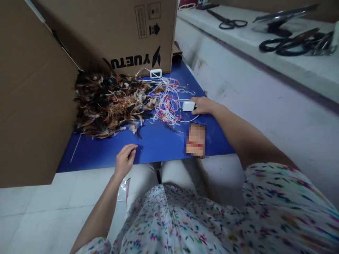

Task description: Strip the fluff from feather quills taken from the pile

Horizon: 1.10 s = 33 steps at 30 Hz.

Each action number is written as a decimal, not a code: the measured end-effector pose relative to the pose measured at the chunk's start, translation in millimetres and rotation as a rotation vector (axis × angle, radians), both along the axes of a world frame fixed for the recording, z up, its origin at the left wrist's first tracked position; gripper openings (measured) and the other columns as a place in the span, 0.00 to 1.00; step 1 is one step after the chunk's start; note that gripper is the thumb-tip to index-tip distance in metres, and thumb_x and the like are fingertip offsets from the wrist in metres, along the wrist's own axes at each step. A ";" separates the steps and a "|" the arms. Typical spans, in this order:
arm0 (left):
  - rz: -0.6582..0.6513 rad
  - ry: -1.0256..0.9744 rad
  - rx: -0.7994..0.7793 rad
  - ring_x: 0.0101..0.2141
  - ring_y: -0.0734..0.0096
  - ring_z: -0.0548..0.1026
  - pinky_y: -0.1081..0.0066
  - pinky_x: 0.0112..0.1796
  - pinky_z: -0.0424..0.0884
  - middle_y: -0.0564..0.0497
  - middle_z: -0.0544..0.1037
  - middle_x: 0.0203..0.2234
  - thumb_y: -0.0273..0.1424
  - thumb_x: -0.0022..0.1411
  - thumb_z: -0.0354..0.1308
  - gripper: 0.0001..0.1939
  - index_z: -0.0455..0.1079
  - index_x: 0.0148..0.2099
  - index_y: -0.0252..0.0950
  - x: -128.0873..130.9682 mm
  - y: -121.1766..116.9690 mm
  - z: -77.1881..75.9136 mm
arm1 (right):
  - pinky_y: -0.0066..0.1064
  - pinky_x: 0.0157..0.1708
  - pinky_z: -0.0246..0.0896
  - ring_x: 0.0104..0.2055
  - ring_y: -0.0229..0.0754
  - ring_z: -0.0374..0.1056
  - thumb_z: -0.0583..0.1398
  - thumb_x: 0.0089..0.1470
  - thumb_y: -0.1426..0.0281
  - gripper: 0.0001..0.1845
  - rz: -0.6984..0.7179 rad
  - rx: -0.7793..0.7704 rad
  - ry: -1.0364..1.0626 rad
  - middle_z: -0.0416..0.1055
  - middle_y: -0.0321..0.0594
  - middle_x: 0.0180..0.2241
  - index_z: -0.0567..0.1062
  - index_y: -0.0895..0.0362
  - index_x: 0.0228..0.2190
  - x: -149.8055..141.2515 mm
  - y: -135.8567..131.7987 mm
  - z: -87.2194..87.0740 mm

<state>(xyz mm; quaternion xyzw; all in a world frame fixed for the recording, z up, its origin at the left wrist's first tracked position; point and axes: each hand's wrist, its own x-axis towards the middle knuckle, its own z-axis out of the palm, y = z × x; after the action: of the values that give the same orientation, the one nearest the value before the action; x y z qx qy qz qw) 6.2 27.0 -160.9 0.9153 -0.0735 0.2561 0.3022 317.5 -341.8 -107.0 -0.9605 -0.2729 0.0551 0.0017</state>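
My right hand (202, 105) grips a small white block that looks like a charger (188, 106), with a white cable looping around it. Left of it lies a tangle of white and reddish strings (169, 106). These trail from a big heap of brown and black feathers (111, 102) on the blue tabletop (159, 141). Over the table's front edge, my left hand (125, 158) is loosely curled, thumb and fingers slightly apart, and I see nothing in it. A pixelated phone-shaped object (196, 140) lies near the front edge, below my right hand.
Cardboard boxes (106, 31) stand behind the feathers and along the left side (29, 116). A white device with a dark window (156, 73) rests by the back box. On the ledge at right are scissors (230, 23) and more black-handled tools (291, 44).
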 end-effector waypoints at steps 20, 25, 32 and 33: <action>-0.363 0.041 -0.006 0.52 0.64 0.79 0.62 0.56 0.76 0.42 0.82 0.49 0.28 0.70 0.53 0.14 0.75 0.54 0.35 112.6 -66.2 15.5 | 0.35 0.33 0.77 0.29 0.41 0.74 0.55 0.62 0.73 0.04 -0.568 1.400 0.005 0.67 0.32 0.24 0.65 0.51 0.35 -15.8 -25.8 -8.9; -0.253 0.141 -0.168 0.59 0.56 0.75 0.58 0.59 0.73 0.34 0.71 0.62 0.38 0.65 0.64 0.32 0.65 0.66 0.32 170.3 -120.2 20.4 | 0.32 0.34 0.77 0.27 0.36 0.72 0.56 0.64 0.73 0.05 -0.499 1.500 0.009 0.67 0.30 0.24 0.66 0.51 0.36 -32.9 -17.1 25.2; -0.151 0.127 -0.152 0.53 0.57 0.79 0.60 0.58 0.72 0.39 0.81 0.50 0.21 0.64 0.60 0.18 0.76 0.56 0.32 228.1 -150.0 25.0 | 0.39 0.38 0.76 0.29 0.38 0.73 0.57 0.66 0.71 0.07 -0.496 1.473 0.015 0.65 0.28 0.23 0.65 0.50 0.35 -46.0 -5.1 40.7; -0.140 0.116 -0.150 0.51 0.58 0.80 0.60 0.58 0.72 0.41 0.83 0.48 0.19 0.64 0.58 0.16 0.79 0.52 0.32 231.2 -145.2 23.3 | 0.38 0.37 0.76 0.29 0.38 0.73 0.57 0.66 0.72 0.07 -0.502 1.467 0.003 0.65 0.28 0.23 0.65 0.51 0.35 -45.1 -5.8 42.3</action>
<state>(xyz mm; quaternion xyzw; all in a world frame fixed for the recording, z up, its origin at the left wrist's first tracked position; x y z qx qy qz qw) 237.4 -118.1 -137.7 0.8961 -0.1003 0.1856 0.3906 272.4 -347.6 -64.7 -0.7466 -0.0138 -0.1402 0.6501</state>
